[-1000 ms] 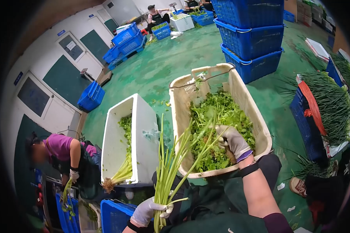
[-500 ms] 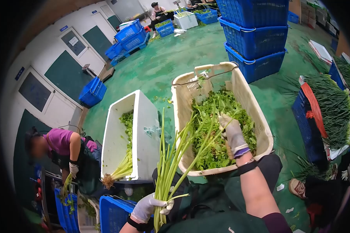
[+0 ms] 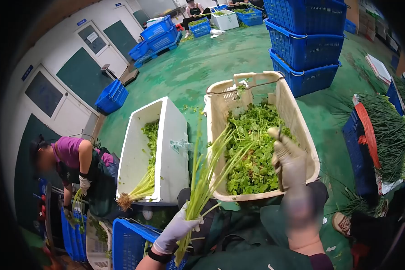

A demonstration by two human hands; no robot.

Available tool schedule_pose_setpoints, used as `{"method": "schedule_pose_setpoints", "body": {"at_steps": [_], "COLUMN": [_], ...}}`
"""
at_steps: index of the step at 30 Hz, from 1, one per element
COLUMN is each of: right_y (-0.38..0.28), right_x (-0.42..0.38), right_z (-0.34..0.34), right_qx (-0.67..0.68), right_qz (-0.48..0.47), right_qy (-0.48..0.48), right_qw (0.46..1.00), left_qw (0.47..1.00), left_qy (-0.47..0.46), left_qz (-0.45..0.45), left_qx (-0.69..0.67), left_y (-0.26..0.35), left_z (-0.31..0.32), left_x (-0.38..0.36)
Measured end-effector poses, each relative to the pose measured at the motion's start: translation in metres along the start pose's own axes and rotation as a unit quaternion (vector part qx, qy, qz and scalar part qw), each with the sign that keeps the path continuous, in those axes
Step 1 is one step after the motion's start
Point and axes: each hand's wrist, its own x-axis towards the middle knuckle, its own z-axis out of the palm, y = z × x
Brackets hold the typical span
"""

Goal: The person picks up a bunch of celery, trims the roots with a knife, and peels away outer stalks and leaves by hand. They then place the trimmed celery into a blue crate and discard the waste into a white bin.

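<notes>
A bunch of long green stalks [image 3: 198, 198] is wrapped in the fingers of my left hand [image 3: 179, 230], which wears a white glove. The stalks lean up over the near left edge of a cream plastic crate [image 3: 307, 150]. Loose green leaves and stems [image 3: 252, 157] lie inside that crate. My right hand [image 3: 289, 157], gloved too, is raised above the crate's right side with its fingers bent; what they hold, if anything, is too small to tell. Left of the crate, a white foam box [image 3: 173, 157] holds leafy stalks with roots [image 3: 137, 191].
Blue crates [image 3: 306, 47] are stacked behind the cream crate. On the right, a blue crate [image 3: 357, 153] carries long thin green leaves [image 3: 387, 135]. A co-worker [image 3: 83, 171] bends over crates at the left. Another blue crate [image 3: 132, 245] stands by my left arm.
My right hand has lifted off the leaves and moved right and nearer to me. My left hand still grips the stalks, which have tilted slightly. The view has shifted a little.
</notes>
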Motion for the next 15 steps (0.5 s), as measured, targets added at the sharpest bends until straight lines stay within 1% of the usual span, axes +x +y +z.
{"method": "schedule_pose_setpoints", "body": {"at_steps": [1, 2, 3, 4, 5, 6, 7, 8, 9, 10, 11, 12, 13, 14, 15], "right_y": [-0.003, -0.006, -0.009, -0.009, -0.009, -0.010, -0.014, -0.022, -0.030, -0.040, -0.050, -0.054, -0.047, -0.053, -0.065], "right_x": [-0.004, -0.008, -0.010, -0.011, -0.012, -0.013, -0.013, -0.015, -0.017, -0.022, -0.028, -0.033, -0.033, -0.033, -0.035], "right_z": [0.002, 0.003, 0.005, 0.005, 0.005, 0.006, 0.003, -0.001, -0.005, -0.001, 0.007, 0.013, 0.015, 0.014, 0.012], "right_qx": [0.002, 0.004, -0.008, -0.009, -0.041, -0.074, -0.077, 0.011, 0.097, 0.092, 0.012, -0.068, -0.087, -0.090, -0.078], "right_qz": [0.038, 0.077, 0.069, 0.069, 0.037, 0.004, 0.003, 0.079, 0.155, 0.155, 0.112, 0.068, -0.046, -0.046, -0.070], "right_qy": [-0.048, -0.097, -0.103, -0.107, -0.114, -0.120, -0.121, -0.180, -0.235, -0.236, -0.202, -0.167, -0.056, -0.062, -0.019], "right_qw": [0.998, 0.992, 0.992, 0.992, 0.992, 0.990, 0.990, 0.980, 0.955, 0.955, 0.973, 0.981, 0.994, 0.993, 0.994], "left_qw": [0.994, 0.974, 0.919, 0.920, 0.857, 0.776, 0.746, 0.748, 0.733, 0.716, 0.719, 0.696, 0.671, 0.674, 0.658], "left_qy": [0.070, 0.141, 0.182, 0.184, 0.223, 0.257, 0.268, 0.269, 0.275, 0.282, 0.283, 0.301, 0.319, 0.322, 0.321], "left_qz": [0.013, 0.024, 0.112, 0.111, 0.175, 0.236, 0.204, 0.205, 0.179, 0.153, 0.153, 0.155, 0.157, 0.153, 0.151], "left_qx": [0.088, 0.175, 0.330, 0.327, 0.431, 0.525, 0.575, 0.571, 0.597, 0.620, 0.616, 0.633, 0.650, 0.646, 0.664], "left_y": [0.005, 0.008, 0.000, -0.006, -0.011, -0.010, -0.010, -0.009, -0.007, -0.006, -0.006, -0.007, -0.008, -0.010, -0.013], "left_z": [0.011, 0.016, 0.015, 0.015, 0.017, 0.020, 0.023, 0.026, 0.030, 0.032, 0.034, 0.034, 0.034, 0.033, 0.033], "left_x": [0.000, 0.000, 0.007, 0.010, 0.013, 0.015, 0.017, 0.019, 0.020, 0.022, 0.025, 0.027, 0.030, 0.033, 0.036]}}
